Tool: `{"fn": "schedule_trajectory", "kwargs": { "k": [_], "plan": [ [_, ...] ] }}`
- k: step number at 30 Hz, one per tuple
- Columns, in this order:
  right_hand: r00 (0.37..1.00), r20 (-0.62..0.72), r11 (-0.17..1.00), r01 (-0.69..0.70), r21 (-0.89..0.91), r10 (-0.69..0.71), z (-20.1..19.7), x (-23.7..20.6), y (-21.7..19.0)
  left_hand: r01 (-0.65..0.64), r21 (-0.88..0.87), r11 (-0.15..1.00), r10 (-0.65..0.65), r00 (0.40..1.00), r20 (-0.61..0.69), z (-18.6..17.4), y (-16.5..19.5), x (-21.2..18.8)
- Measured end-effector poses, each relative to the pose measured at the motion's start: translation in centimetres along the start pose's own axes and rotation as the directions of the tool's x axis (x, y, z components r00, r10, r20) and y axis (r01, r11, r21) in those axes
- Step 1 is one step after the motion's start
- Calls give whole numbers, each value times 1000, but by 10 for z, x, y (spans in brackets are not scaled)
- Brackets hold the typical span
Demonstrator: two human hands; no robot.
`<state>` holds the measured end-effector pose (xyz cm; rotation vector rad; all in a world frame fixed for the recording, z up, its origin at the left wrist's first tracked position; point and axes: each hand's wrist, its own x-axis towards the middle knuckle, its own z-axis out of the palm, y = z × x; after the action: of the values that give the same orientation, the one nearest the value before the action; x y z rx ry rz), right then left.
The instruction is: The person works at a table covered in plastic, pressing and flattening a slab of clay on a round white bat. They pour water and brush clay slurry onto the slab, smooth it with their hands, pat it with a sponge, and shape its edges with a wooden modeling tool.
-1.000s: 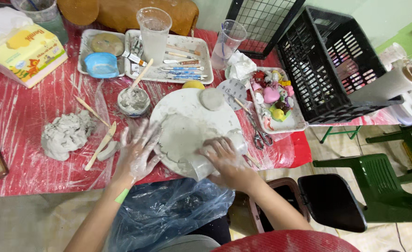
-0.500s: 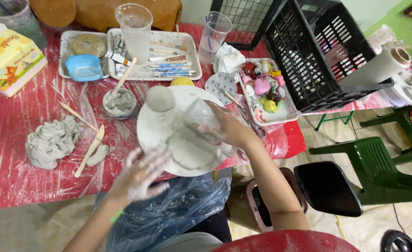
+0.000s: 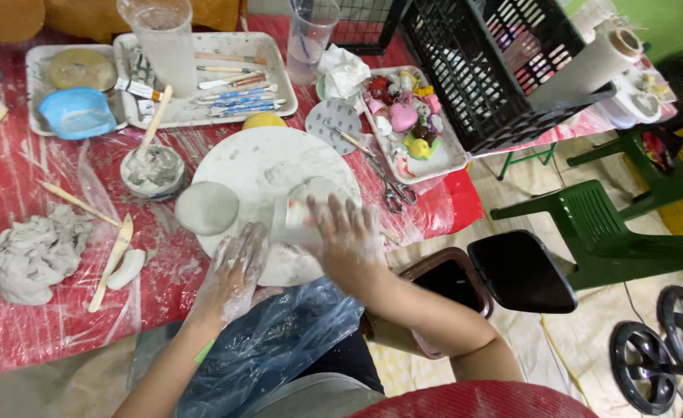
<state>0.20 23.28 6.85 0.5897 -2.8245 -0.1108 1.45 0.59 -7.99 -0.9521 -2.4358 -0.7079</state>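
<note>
A round white board lies on the red plastic-covered table. My right hand, blurred, lies over a pale roller-like cylinder on a flattened piece of grey clay. Whether the fingers grip the cylinder I cannot tell. My left hand, smeared with clay, rests flat on the board's near edge with fingers apart. A smooth grey clay disc sits at the board's left rim.
A clay lump, wooden tools, a slip bowl, tool trays, two plastic cups, a tray of small painted figures, scissors, a black crate. A bin and green chair stand at right.
My right hand moved back toward me over the roller and clay. My left hand came onto the board's near edge. The camera shifted, so the table sits differently in view.
</note>
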Motion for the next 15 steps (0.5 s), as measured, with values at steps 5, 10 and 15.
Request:
{"fn": "schedule_trajectory", "kwargs": {
  "k": [5, 10, 15],
  "plan": [
    [954, 297, 910, -162, 381, 46, 11, 45, 21, 117, -23, 993, -116, 992, 41, 11, 33, 7],
    [961, 242, 848, -236, 475, 132, 43, 54, 40, 150, -21, 988, -151, 985, -81, 15, 56, 14],
    [980, -15, 973, -193, 127, 196, 27, -16, -15, 279, -346, 896, -326, 942, -86, 13, 69, 18]
  ]
}}
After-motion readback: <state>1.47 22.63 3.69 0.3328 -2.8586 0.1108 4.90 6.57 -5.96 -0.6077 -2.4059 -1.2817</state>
